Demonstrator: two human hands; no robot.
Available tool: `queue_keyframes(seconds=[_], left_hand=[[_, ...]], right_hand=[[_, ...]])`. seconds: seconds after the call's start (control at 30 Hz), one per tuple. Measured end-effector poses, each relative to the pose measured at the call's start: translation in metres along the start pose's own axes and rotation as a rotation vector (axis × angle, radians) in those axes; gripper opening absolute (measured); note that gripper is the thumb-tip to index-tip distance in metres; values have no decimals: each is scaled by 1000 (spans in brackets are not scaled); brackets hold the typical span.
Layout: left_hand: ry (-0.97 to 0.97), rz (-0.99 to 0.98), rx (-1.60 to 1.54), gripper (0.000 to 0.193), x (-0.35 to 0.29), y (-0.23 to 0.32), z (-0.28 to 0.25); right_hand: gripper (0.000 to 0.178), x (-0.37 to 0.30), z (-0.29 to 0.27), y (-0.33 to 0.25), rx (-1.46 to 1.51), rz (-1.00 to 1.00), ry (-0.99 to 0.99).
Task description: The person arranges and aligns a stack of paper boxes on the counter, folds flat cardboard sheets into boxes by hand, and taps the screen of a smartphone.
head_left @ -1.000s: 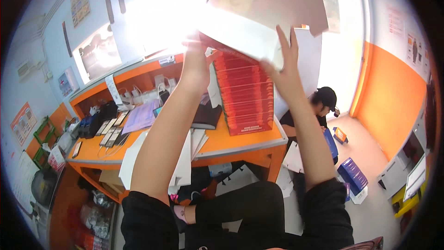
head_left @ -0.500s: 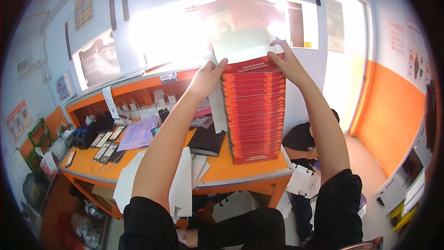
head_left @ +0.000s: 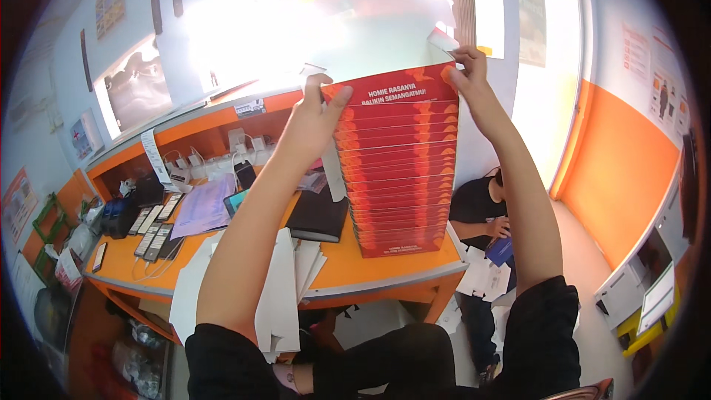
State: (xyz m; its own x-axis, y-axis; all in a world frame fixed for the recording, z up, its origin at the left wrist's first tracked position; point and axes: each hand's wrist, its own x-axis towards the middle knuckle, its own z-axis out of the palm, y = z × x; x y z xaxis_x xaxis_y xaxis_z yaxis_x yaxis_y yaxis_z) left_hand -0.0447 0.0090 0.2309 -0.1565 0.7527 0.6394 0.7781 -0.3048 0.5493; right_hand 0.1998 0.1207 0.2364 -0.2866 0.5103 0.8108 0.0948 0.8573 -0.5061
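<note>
A tall stack of flat red cardboard boxes (head_left: 400, 185) with orange patterns stands at the right end of the orange table. On top of it, an open red box (head_left: 392, 87) shows its pale inside, with the lid raised at the back and washed out by window glare. My left hand (head_left: 318, 112) grips the left front corner of this box, thumb on the red front and fingers behind. At the right front corner, my right hand (head_left: 472, 78) pinches the box beside a small raised side flap (head_left: 443, 39).
White cardboard sheets (head_left: 278, 289) lie at the table's front edge near a black folder (head_left: 317, 213). Several phones (head_left: 154, 241), purple papers (head_left: 201, 206) and chargers are farther left. Beyond the table's right end sits a co-worker (head_left: 474, 204) holding something blue (head_left: 500, 250).
My hands have spread apart slightly at the top box's corners, and its red front now stands more upright. The co-worker has lifted a blue item. The whole view has shifted slightly.
</note>
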Motion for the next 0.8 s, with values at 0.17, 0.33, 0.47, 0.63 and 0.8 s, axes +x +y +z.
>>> queue_keyframes(seconds=[0.17, 0.33, 0.47, 0.63, 0.8], left_hand=[[69, 155, -37, 54, 1, -14, -1], [-38, 57, -60, 55, -1, -1, -5], [22, 70, -214, 59, 12, -13, 0], [-29, 119, -202, 60, 19, -37, -8], [-54, 96, -272, 59, 17, -37, -11]], right_hand=[[23, -7, -5, 19, 125, -179, -22], [17, -13, -4, 9, 277, -53, -20], [16, -14, -7, 1, 222, -90, -76], [14, -13, -18, -21, -142, -157, -236], [15, -12, -15, -35, -237, -171, -311]])
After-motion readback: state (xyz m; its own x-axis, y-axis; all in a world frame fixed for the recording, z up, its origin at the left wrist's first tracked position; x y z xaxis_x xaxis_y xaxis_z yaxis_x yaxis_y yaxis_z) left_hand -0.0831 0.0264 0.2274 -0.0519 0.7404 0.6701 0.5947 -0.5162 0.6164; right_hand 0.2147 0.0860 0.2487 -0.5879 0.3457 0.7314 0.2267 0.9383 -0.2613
